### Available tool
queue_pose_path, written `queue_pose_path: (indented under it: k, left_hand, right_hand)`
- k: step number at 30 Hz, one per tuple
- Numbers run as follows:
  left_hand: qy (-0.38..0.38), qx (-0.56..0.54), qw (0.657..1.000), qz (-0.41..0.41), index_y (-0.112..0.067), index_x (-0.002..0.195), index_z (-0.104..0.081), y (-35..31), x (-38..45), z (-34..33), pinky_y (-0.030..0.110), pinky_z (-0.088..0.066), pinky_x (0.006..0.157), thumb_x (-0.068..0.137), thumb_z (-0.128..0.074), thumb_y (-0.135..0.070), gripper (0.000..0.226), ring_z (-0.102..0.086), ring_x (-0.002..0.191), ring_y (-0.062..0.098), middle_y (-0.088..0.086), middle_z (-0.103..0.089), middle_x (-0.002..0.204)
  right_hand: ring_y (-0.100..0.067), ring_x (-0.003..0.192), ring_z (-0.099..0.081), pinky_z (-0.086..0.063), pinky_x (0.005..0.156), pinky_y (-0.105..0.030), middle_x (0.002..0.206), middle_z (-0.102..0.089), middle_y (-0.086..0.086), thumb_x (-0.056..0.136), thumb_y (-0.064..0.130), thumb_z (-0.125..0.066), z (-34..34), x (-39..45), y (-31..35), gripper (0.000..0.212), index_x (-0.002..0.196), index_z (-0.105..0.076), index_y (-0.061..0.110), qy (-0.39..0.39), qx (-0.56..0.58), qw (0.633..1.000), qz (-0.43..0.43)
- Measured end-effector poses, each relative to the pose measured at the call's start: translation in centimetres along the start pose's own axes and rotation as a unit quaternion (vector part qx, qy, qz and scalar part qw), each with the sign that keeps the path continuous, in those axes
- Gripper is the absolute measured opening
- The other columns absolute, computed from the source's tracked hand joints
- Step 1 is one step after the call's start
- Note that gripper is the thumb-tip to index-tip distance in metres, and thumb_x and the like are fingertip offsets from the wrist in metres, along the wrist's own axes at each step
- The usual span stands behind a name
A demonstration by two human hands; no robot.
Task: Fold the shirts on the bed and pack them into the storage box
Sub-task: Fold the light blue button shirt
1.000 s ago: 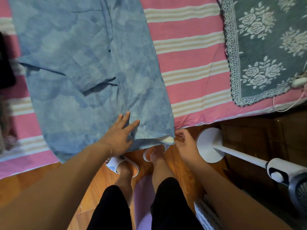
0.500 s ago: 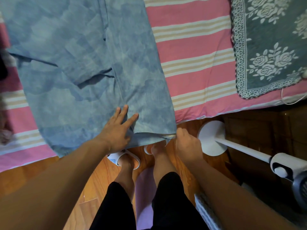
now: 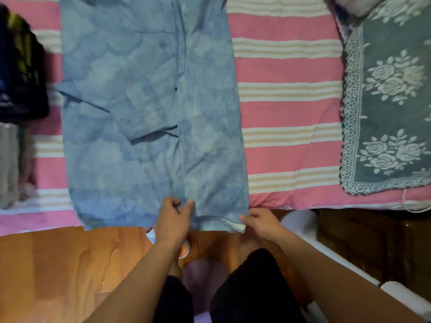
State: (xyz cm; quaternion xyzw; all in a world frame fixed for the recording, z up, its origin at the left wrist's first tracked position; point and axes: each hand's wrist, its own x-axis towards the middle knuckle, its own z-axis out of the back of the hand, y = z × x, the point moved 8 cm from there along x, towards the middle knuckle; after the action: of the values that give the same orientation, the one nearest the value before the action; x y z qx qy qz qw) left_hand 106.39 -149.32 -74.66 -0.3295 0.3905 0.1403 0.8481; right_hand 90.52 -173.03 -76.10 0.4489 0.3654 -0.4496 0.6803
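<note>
A blue mottled shirt (image 3: 149, 108) lies spread on the pink striped bed (image 3: 289, 113), its hem hanging over the near edge. The right side is folded inward, and a sleeve lies across the middle. My left hand (image 3: 173, 220) pinches the hem near the shirt's centre line, fingers curled into the cloth. My right hand (image 3: 258, 221) grips the hem's right corner, where a pale inner edge shows. No storage box is in sight.
A green floral blanket (image 3: 391, 94) covers the bed's right end. Dark clothing (image 3: 21, 71) and a grey folded pile (image 3: 9, 164) sit at the left edge. A white fan stand (image 3: 300, 223) leans by my right arm over the wooden floor (image 3: 70, 264).
My left hand, flat on the shirt before, has curled and now pinches the hem. My right hand keeps hold of the corner. The view has shifted, showing more of the bed.
</note>
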Motion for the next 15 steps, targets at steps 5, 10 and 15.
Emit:
queue_pose_path:
  k: [5,10,15]
  left_hand:
    - [-0.047,0.024,0.999,-0.011,-0.016,0.056,-0.05,-0.1,-0.4,-0.2,0.036,-0.03,0.058,0.093,-0.068,-0.02,0.041,-0.051,0.06,0.017,-0.003,-0.052,0.057]
    - [-0.115,0.058,0.99,0.05,-0.016,0.065,-0.057,0.6,-0.6,1.4,0.04,-0.048,0.066,0.091,-0.067,-0.03,0.031,-0.063,0.076,0.032,0.007,-0.061,0.074]
    - [-0.183,0.167,0.968,-0.046,-0.013,0.072,-0.059,-1.8,-2.5,1.7,0.045,-0.053,0.066,0.089,-0.051,-0.03,0.025,-0.058,0.074,0.038,0.013,-0.058,0.08]
  right_hand:
    - [-0.023,0.1,-0.068,-0.051,0.083,-0.032,0.111,-0.073,-0.007,0.096,0.038,-0.059,0.6,-0.8,3.7,0.028,0.109,-0.072,0.017,0.129,-0.314,0.938,0.067]
    - [-0.034,0.092,-0.066,-0.043,0.064,-0.033,0.097,-0.069,-0.011,0.095,0.034,-0.053,7.4,-0.5,17.4,0.022,0.091,-0.065,0.017,0.027,-0.436,0.875,0.206]
    - [-0.041,0.107,-0.055,-0.053,0.08,-0.048,0.121,-0.058,-0.017,0.088,0.023,-0.046,9.0,1.7,34.5,0.039,0.122,-0.061,0.011,-0.158,-0.355,0.764,0.515]
